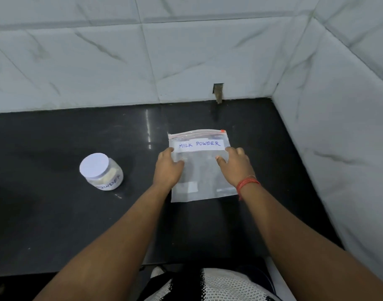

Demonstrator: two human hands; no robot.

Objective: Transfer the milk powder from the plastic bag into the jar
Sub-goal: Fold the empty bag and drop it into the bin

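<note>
A clear zip plastic bag [199, 168] with a white label reading "MILK POWDER" lies flat on the black counter [77, 213]. It looks flat and see-through, and its red zip strip is at the far end. My left hand [167, 168] rests on the bag's left edge with fingers spread. On the bag's right edge lies my right hand [237, 167], with a red thread around its wrist. A small clear jar [102, 172] with a white lid on stands to the left, apart from both hands. Pale powder shows inside the jar.
White marble-look tiled walls close the counter at the back and on the right [338, 127]. A small notch in the wall [218, 92] sits at the back edge. The counter's front edge runs just before my body.
</note>
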